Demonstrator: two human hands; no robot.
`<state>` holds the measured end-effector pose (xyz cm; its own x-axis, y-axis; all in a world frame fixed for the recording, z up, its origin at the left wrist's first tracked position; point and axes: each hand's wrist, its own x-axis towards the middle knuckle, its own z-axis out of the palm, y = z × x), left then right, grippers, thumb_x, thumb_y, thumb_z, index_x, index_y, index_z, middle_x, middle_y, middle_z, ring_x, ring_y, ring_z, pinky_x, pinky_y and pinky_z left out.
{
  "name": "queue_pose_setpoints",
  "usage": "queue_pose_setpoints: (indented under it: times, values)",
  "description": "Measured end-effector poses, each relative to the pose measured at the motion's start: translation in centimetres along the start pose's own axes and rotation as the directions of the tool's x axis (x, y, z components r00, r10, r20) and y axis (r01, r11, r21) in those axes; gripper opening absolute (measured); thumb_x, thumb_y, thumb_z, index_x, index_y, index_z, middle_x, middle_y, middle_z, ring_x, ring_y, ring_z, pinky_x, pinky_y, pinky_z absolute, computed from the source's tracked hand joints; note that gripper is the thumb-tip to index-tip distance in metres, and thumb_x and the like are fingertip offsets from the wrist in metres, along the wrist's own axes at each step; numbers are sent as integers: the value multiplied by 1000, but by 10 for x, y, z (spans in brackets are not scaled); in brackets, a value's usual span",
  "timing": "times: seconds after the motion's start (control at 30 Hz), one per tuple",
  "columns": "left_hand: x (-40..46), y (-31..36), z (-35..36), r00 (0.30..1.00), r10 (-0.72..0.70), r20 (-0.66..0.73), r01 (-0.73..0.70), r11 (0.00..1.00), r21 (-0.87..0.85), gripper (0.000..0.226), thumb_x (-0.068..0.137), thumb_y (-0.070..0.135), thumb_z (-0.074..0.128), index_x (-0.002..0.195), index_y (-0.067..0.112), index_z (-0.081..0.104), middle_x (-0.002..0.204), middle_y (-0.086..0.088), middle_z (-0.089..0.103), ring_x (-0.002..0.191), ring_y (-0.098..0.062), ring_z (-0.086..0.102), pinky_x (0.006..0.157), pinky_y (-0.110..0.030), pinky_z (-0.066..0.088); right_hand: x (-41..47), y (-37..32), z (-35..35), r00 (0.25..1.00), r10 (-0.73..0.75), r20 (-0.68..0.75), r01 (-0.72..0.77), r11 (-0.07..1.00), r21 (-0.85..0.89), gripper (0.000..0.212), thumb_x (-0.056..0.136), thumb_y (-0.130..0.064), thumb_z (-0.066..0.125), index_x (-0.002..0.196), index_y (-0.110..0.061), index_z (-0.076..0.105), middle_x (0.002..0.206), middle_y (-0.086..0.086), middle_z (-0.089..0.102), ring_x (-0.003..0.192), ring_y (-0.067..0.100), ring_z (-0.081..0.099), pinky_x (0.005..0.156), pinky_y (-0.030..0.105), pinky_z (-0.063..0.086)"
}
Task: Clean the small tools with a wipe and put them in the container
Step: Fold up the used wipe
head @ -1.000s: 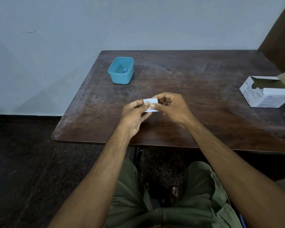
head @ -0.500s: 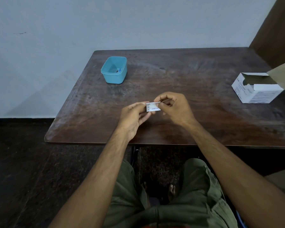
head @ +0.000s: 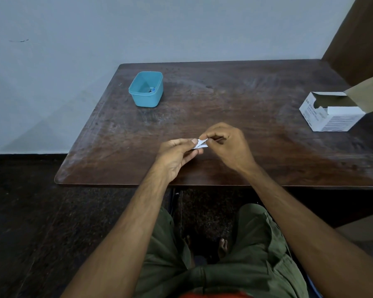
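A small white wipe packet [head: 200,143] is held between both hands above the near middle of the brown table [head: 246,100]. My left hand [head: 177,157] pinches its left side between thumb and fingers. My right hand [head: 226,143] pinches its upper right edge, and the packet's top looks pulled apart. A blue plastic container [head: 145,89] stands at the table's far left with a few small dark and blue tools [head: 152,90] on its bottom.
An open white cardboard box [head: 329,112] with its flap raised sits at the table's right edge. A pale wall runs behind the table, and a brown panel stands at the far right. My knees in green trousers are under the near edge.
The camera view has shifted, moving the table and box in frame. My hands stay together on the packet, and my right fingers have pulled its top edge apart.
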<state>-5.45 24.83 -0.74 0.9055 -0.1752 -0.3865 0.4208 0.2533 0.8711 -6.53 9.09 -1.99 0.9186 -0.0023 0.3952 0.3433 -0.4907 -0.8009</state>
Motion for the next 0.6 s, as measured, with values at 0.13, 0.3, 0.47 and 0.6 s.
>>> queue_pose_setpoints:
  times: [0.13, 0.3, 0.47, 0.6]
  values:
    - [0, -3, 2, 999, 28, -30, -29, 1000, -9, 6, 89, 0, 64, 92, -4, 67, 86, -14, 70, 61, -13, 71, 59, -14, 55, -3, -2, -1, 999, 33, 18, -34, 998, 51, 25, 81, 0, 57, 91, -13, 77, 94, -3, 68, 84, 6, 65, 73, 17, 51]
    - [-1, -3, 5, 989, 138, -53, -137, 990, 27, 6, 90, 1, 63, 94, -1, 67, 87, -11, 71, 67, -14, 72, 73, -19, 59, -2, -10, -4, 940, 339, 31, -315, 831, 458, 8, 91, -15, 66, 91, -16, 74, 89, 5, 73, 77, 14, 68, 62, 27, 55]
    - [-3, -6, 10, 978, 203, -52, -198, 977, 79, 9, 90, -1, 64, 97, -2, 68, 85, -12, 72, 66, -12, 71, 73, -19, 59, -3, -7, -2, 918, 391, 61, -376, 817, 438, 12, 83, -4, 73, 93, -10, 71, 89, 15, 71, 73, 18, 67, 62, 24, 55]
    - [-7, -7, 11, 980, 196, -24, -193, 976, 104, 10, 86, 0, 68, 96, -1, 69, 89, -15, 73, 72, -17, 71, 74, -22, 59, -2, -6, -3, 917, 399, 7, -367, 837, 406, 14, 80, 2, 73, 91, -8, 72, 85, 13, 70, 68, 15, 65, 64, 23, 56]
